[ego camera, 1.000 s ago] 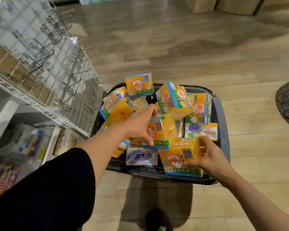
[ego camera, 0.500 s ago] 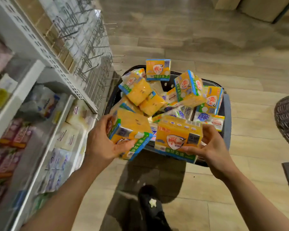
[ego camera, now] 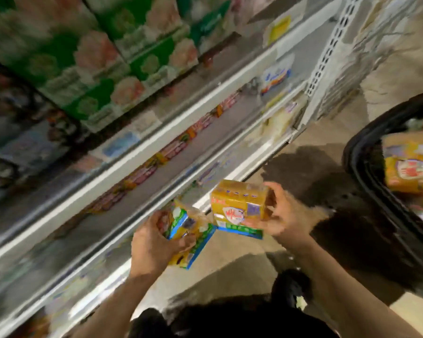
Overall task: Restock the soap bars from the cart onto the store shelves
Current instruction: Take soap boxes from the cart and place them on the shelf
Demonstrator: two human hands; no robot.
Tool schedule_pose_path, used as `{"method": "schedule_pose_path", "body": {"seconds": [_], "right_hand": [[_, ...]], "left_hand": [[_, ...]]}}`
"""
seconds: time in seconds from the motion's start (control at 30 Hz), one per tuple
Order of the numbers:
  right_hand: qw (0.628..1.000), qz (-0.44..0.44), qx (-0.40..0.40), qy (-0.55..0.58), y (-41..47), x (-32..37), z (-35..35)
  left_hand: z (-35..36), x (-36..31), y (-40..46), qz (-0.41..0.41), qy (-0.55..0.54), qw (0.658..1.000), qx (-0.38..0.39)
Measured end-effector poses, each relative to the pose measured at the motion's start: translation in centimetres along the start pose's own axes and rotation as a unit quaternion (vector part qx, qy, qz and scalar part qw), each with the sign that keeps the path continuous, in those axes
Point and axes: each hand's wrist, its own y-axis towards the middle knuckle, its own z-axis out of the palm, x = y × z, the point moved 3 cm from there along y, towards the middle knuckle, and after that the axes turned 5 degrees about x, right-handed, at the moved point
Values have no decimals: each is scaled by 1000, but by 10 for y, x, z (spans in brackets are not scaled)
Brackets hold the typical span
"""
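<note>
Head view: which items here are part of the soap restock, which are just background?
Job:
- left hand gripping a yellow soap pack
- right hand gripping a second yellow soap pack
- black cart with another soap pack inside
- store shelves

Background:
- green and pink boxes on the upper shelf
- price labels
- black shoe

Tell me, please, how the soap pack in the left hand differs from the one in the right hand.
The left hand's pack is tilted on edge, showing its green and blue side; the right hand's pack lies more level, with its yellow front and red logo showing. The left hand wraps its pack from the side; the right hand pinches its pack's end. Both are yellow wrapped soap packs.
</note>
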Motion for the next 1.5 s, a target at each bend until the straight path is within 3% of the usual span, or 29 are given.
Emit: {"method": "schedule_pose_path", "body": {"seconds": [0.1,0.27,0.43,0.6,0.93,1.17,1.37,1.5], "right_hand": [[996,-23,79,-13,33,-10,49],[980,-80,173,-64,73,-28,103],[953,-128,256,-104,100,-34,121],[943,-172,273,-87,120,-42,125],[930,-237,279,-37,105,3,136],[901,-313,301,0,63,47,220],[898,-295,325,-19,26,56,303],[932,-203,299,-1,20,46,343]], "left_hand": [[-15,46,1,8,-12,999,-48],[-24,108,10,95,-75,988,-94],[-21,130,37,250,68,959,-113],[-1,136,55,301,137,922,-201],[-30,132,35,194,67,942,-267],[-108,187,-30,84,-24,927,-365],[-147,252,-87,-8,-69,894,-442],[-161,282,-106,-42,-91,882,-461]]}}
